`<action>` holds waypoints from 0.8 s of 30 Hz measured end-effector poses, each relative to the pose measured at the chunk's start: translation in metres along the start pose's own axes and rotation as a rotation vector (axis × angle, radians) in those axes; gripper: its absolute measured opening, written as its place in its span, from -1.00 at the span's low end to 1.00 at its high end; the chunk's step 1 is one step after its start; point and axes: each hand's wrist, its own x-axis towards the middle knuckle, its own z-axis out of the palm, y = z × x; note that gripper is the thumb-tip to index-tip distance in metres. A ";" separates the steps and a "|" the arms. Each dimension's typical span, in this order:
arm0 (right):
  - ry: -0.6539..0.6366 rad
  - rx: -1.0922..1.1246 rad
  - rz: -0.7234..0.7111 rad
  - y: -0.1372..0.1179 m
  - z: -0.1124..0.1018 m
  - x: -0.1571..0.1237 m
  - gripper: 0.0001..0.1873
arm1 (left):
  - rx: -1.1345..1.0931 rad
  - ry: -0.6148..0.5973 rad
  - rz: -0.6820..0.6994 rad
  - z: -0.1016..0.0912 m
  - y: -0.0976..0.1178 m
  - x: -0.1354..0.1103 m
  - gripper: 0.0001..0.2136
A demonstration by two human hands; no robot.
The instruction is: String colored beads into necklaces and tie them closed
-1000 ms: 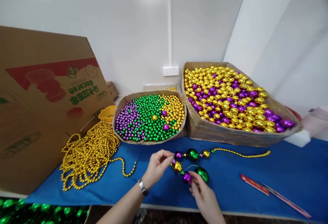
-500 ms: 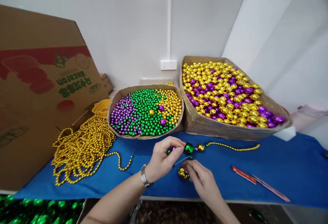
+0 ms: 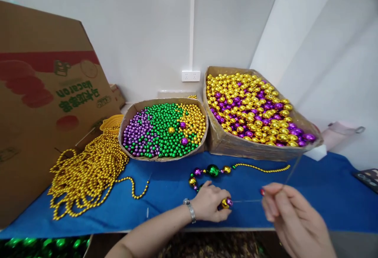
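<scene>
Table (image 3: 171,187) under blue cloth; at its back, the big box (image 3: 226,146) of gold and purple beads, then the smaller box (image 3: 159,159) of purple, green and gold ones. In front of them the bead string (image 3: 212,170) lies curved, passing behind my left hand (image 3: 211,201). Those fingers curl round a gold bead (image 3: 225,204); my right hand's (image 3: 297,218) pinch the thread (image 3: 247,201) stretched between both hands.

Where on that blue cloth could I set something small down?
Bare blue cloth lies between the gold bead strands and the left hand, and between the right hand and the dark object at far right. It's crowded where a thread runs between the hands, around the multicoloured bead string, and behind, where bead-filled boxes stand.
</scene>
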 end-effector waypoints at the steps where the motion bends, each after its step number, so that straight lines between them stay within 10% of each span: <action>1: 0.064 0.048 -0.009 -0.002 -0.007 0.005 -0.71 | 0.063 0.016 -0.030 0.000 -0.002 0.000 -0.71; 13: 0.484 0.301 0.050 0.045 -0.085 0.051 -0.61 | 0.719 -0.053 -0.130 -0.037 -0.055 -0.037 -0.72; 24: 0.521 0.265 -0.033 0.039 -0.074 0.054 -0.70 | 0.413 0.071 -0.319 -0.079 -0.060 -0.128 -0.51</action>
